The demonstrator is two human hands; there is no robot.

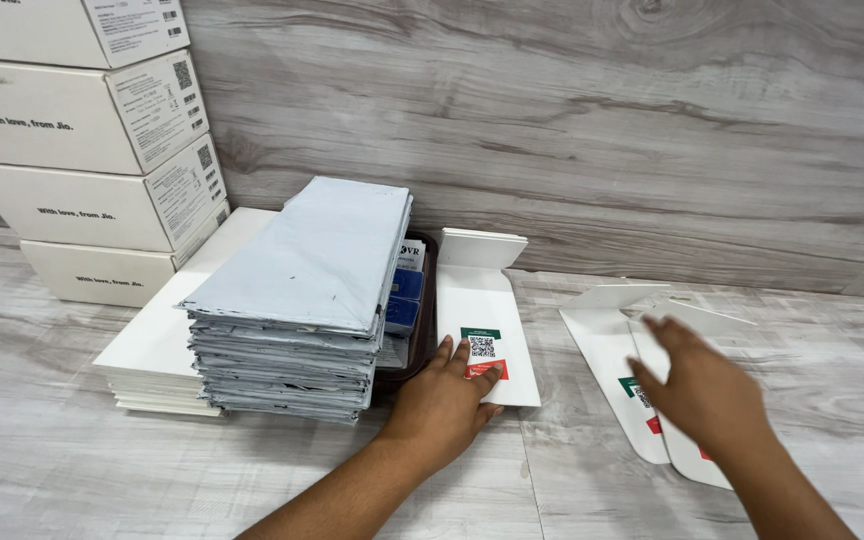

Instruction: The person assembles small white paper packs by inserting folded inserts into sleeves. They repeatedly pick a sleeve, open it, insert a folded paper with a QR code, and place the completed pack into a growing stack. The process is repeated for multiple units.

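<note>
Stacked white boxes (82,150), grey mailers (302,300).

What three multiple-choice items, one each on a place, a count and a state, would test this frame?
1. Where does the left hand rest?
A. on the flat white card
B. on the grey stack
C. on a box

2. How many white boxes are stacked at far left?
A. two
B. four
C. six

3. How is the right hand held?
A. in a fist
B. gripping a box
C. open, fingers spread over two white cards

Key: 1 A, its fingertips lie on the card's lower end; 2 B, four lie one on another; 3 C, the fingers are extended.
</note>
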